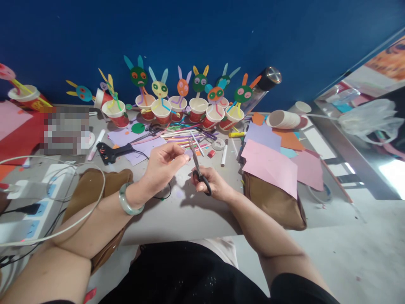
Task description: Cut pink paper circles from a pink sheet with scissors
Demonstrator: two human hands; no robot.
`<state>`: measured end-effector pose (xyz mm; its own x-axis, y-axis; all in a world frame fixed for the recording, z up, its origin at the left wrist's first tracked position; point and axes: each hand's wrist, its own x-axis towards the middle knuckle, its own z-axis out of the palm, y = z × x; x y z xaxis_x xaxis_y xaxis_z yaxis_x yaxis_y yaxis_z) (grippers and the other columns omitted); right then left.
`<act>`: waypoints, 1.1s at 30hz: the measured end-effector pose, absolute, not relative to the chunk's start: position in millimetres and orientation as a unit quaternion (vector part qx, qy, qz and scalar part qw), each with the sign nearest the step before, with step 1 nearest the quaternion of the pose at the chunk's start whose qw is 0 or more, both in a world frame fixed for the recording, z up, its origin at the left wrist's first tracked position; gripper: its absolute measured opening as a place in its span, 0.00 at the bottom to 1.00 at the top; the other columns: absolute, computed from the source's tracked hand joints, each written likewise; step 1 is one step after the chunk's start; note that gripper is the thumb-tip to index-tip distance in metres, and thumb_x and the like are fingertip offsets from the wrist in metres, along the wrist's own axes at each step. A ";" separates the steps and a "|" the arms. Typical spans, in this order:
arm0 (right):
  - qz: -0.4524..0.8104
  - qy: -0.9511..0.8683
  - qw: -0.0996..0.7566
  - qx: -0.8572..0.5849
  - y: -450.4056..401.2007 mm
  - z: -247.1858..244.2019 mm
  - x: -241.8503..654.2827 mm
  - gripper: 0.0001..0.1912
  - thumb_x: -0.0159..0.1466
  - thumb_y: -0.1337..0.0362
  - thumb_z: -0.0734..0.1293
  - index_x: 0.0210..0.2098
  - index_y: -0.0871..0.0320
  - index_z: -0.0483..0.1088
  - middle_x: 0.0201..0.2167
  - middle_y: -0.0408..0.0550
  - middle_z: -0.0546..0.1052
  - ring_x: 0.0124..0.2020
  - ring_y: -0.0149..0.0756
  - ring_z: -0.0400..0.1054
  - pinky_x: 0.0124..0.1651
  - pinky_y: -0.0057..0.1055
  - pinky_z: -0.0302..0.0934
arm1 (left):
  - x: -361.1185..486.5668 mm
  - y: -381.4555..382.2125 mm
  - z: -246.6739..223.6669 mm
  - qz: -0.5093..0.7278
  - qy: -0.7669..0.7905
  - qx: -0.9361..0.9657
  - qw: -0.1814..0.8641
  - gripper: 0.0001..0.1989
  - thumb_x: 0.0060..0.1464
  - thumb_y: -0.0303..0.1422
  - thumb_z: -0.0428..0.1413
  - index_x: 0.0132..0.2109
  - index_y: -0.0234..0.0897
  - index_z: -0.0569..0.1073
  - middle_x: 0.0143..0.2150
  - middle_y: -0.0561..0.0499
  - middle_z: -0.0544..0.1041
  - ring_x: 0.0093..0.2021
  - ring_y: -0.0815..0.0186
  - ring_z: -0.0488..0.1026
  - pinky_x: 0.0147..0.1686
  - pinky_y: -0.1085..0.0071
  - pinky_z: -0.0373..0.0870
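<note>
My right hand holds black-handled scissors, fingers in the loops and blades pointing up and away. My left hand is pinched on a small pale purple piece of paper close beside the blades. Whether the blades touch the paper I cannot tell. Beyond both hands lie coloured sticks and a sheet of purple paper. A black glue gun rests to the left of my left hand.
Paper cups with rabbit-like figures line the blue wall. Pink paper lies over a brown pouch at right, near stacked cups and a leaning bottle. A power strip with loose cables stands at left.
</note>
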<state>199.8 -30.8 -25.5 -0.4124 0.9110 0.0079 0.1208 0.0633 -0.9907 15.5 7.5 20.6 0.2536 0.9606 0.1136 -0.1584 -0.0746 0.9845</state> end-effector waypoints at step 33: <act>0.525 -0.476 0.488 -0.510 -25.5 -24.4 202.3 0.16 0.51 0.54 0.75 0.28 0.59 0.71 0.21 0.39 0.67 0.24 0.27 0.56 0.28 0.27 0.52 | 26.0 10.3 -6.3 0.370 0.375 0.625 0.576 0.11 0.53 0.36 0.60 0.27 0.36 0.75 0.26 0.53 0.76 0.29 0.69 0.72 0.34 0.71 0.70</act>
<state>202.3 -25.5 -24.4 -0.0037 0.9974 -0.0719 -0.0268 -0.0720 -0.9970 26.0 10.3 -6.3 0.4453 0.8948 0.0312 0.0428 -0.0561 0.9975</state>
